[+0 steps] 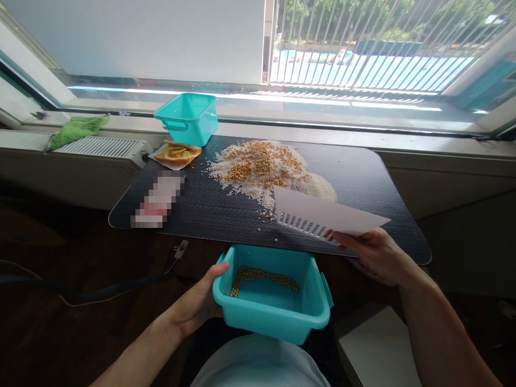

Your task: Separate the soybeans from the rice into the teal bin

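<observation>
My left hand point(205, 295) grips the left rim of a turquoise plastic bin point(278, 317), which it holds just below the table's front edge. Along the bin's far and left inner walls lies a line of yellowish soybeans point(262, 275). Above the table's front right part, my right hand point(371, 252) is closed on a flat white sheet with a row of slots point(322, 209) along its near edge. The sheet's left end is beside a heap of white rice point(322, 188) with soybeans point(262, 161) mixed in, and hides part of it. A few grains lie loose nearby.
The dark table point(201, 215) stands against a window sill. On its back left are a second turquoise bin point(193, 121) and a yellow cloth point(177, 155). A blurred-out flat item point(159, 199) lies at left. A green cloth point(78, 130) rests on the radiator point(105, 148).
</observation>
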`<state>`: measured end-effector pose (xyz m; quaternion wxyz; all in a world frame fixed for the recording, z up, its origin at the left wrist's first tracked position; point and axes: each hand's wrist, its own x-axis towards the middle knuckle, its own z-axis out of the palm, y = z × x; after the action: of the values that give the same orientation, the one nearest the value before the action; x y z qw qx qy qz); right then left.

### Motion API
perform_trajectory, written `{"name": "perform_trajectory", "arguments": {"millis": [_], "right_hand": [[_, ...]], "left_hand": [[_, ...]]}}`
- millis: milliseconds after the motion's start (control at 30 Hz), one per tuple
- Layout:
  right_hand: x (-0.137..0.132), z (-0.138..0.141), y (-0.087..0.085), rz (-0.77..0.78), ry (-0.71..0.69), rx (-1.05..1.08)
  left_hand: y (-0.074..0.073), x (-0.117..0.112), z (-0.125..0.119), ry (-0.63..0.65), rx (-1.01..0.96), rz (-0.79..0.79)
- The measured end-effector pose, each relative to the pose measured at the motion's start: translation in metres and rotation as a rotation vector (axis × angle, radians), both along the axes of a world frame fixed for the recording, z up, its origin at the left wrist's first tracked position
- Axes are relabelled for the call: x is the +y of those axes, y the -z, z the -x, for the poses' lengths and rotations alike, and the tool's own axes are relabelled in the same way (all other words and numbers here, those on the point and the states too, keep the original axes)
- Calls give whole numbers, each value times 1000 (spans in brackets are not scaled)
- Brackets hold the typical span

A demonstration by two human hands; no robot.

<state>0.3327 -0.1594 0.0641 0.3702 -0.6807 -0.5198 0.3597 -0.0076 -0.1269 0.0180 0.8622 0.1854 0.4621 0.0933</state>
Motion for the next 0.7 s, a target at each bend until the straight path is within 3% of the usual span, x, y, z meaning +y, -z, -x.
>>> {"name": "perform_trajectory", "arguments": {"millis": [100, 300, 700], "right_hand": [[0, 2, 2, 42, -11, 141], [21, 9, 7, -12, 57, -43], [37, 19, 4, -23, -33, -28]], "left_hand": [[0, 0, 0, -1, 6, 2], [-1, 0, 0, -9, 3, -7], [0, 0, 3, -10, 7, -1]]}}
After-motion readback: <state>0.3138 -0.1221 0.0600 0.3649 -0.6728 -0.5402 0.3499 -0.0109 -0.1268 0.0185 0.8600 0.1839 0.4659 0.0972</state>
